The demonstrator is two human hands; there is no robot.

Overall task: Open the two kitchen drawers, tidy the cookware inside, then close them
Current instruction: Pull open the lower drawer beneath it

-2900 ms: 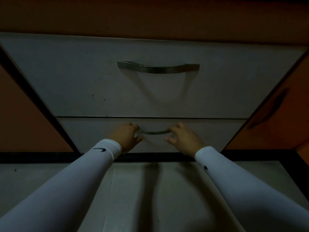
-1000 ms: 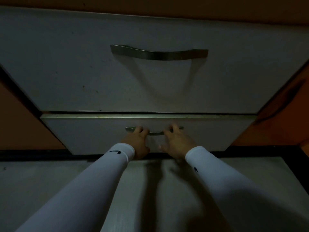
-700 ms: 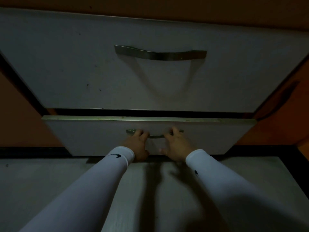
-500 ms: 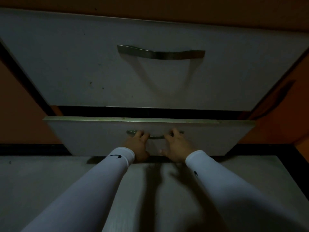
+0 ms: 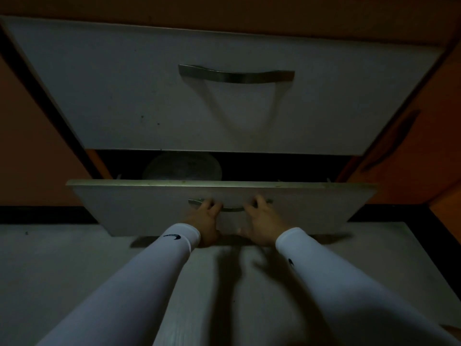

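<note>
With fingers of left hand (image 5: 205, 222) and right hand (image 5: 264, 224) hooked over the lower drawer handle (image 5: 230, 209), best pulled evenly, keeping lower drawer (image 5: 149, 208) square below the shut upper drawer (image 5: 124, 96).

2 drawers: the upper drawer (image 5: 124, 96) is shut and the lower drawer (image 5: 149, 211) is pulled partly out. 2 metal handles, 1 on each: the upper handle (image 5: 235, 76) and the lower handle (image 5: 230, 209). 2 hands, the left hand (image 5: 205, 226) and the right hand (image 5: 263, 224), both on the lower handle. 2 white sleeves, the left sleeve (image 5: 139, 283) and the right sleeve (image 5: 336, 283). 1 round dark pan (image 5: 182, 168) shows in the gap.
</note>
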